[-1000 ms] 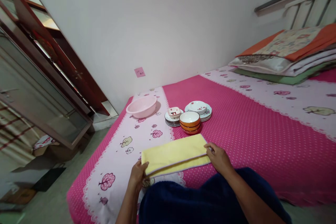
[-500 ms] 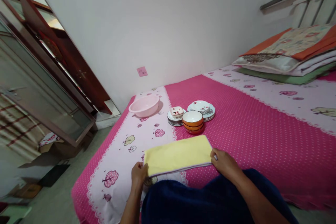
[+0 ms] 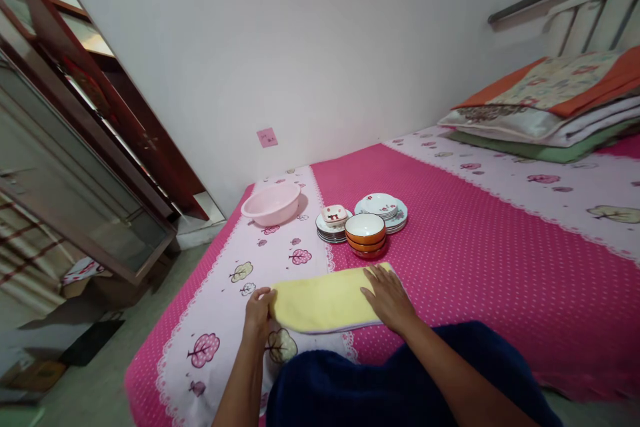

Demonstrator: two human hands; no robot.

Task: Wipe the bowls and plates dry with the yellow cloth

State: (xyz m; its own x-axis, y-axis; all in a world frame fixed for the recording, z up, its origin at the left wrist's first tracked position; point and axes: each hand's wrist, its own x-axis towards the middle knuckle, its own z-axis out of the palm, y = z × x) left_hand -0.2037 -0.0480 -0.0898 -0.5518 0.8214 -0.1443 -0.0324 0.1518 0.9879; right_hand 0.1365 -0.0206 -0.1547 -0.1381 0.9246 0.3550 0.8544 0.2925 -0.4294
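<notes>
A folded yellow towel (image 3: pixel 320 300) with a pale purple edge lies on the bed in front of me. My left hand (image 3: pixel 259 310) pinches its left end, lifting that edge slightly. Spread flat on the towel's right part is my right hand (image 3: pixel 387 297), fingers apart. Just beyond the towel stand stacked orange bowls (image 3: pixel 367 240) with white insides. Behind them are a stack of dark-rimmed plates (image 3: pixel 331 235) with a small patterned square dish (image 3: pixel 334 215) on top, and a stack of flowered white plates (image 3: pixel 395 217).
A pink basin (image 3: pixel 273 205) sits at the bed's far left, near the wall. Folded bedding and pillows (image 3: pixel 545 107) are piled at the far right. The bed's left edge drops to the floor, with a glass-paned door (image 3: pixel 75 167) beyond. My dark-blue-clad lap (image 3: pixel 390 387) is close below the towel.
My right hand has let go of the towel's right corner and now lies flat on top of it. My left hand still grips the left end, now at its upper corner.
</notes>
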